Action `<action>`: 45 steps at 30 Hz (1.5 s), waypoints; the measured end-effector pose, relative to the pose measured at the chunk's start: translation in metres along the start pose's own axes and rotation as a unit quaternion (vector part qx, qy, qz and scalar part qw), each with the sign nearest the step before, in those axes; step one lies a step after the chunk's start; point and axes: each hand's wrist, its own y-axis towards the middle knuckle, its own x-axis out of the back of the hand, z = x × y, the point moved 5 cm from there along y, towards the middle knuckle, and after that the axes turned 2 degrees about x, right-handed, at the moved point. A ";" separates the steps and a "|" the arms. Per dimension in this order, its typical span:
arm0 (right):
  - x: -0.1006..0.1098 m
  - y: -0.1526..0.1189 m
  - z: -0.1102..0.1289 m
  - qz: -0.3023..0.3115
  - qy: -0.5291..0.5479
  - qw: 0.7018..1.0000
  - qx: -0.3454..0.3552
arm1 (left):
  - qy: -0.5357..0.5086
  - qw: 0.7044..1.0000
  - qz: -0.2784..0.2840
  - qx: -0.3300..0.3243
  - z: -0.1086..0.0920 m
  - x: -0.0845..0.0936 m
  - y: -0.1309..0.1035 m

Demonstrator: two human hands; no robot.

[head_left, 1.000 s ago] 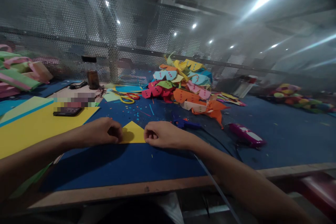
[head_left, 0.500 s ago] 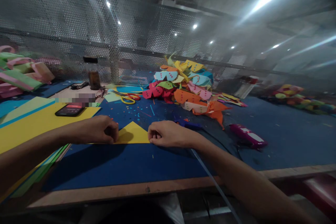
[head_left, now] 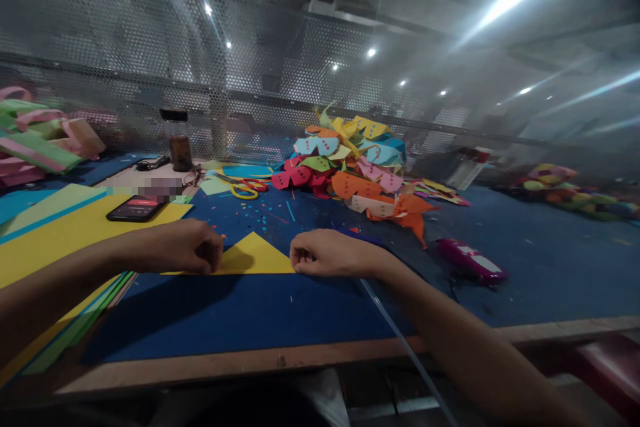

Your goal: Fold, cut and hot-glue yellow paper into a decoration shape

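Observation:
A sheet of yellow paper (head_left: 255, 257) lies on the blue mat, folded into a triangle with its peak pointing away from me and its long edge near me. My left hand (head_left: 193, 247) is closed, its fingertips down on the left part of that edge. Curled fingers of my right hand (head_left: 325, 255) rest on the edge's right end. Both hands cover the side corners of the paper, at least partly. Just behind the right hand lies a dark blue tool (head_left: 363, 235), mostly hidden.
Scissors (head_left: 245, 190) and paper scraps lie beyond the triangle. Behind them rises a heap of coloured paper shapes (head_left: 350, 160). A phone (head_left: 135, 208) sits on large yellow sheets (head_left: 55, 227) at left, near a lidded jar (head_left: 179, 140). A purple object (head_left: 470, 260) lies at right.
My right hand has slid a little to the right along the paper's near edge, baring more yellow. My left hand has shifted slightly left.

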 end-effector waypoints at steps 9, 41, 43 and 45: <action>0.003 -0.005 -0.004 0.022 -0.019 1.000 -0.007 | -0.004 1.000 0.025 0.017 0.002 0.002 -0.003; 0.013 -0.019 -0.020 0.076 -0.020 0.996 -0.032 | -0.017 0.999 0.026 0.025 0.010 0.002 -0.006; 0.013 -0.019 -0.020 0.078 -0.023 0.996 -0.032 | -0.023 0.999 0.030 0.029 0.010 0.002 -0.006; 0.013 -0.019 -0.020 0.080 -0.025 0.996 -0.034 | -0.024 0.999 0.017 0.030 0.009 0.004 -0.008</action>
